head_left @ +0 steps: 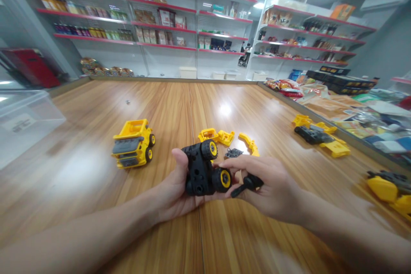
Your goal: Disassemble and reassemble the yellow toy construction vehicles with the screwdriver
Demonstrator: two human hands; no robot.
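Over the table [167, 107], a chassis [197, 174] runs lengthwise away, front uncertain.

Toy truck [132, 144] left of chassis [196, 170]

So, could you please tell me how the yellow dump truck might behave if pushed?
The yellow dump truck would probably roll, as it stands on wheels. Its plastic-looking body suggests it is likely light and fairly stiff.

Wood-grain table [180, 102], shining under the lights | left, a yellow toy truck [130, 147], upright on its wheels! | behind it, small bits [127, 102] | mid-table, loose yellow pieces [226, 137], a grey part [233, 153], a curved yellow piece [249, 144] | right, a yellow-and-black toy [308, 135], another toy [383, 188] nearer
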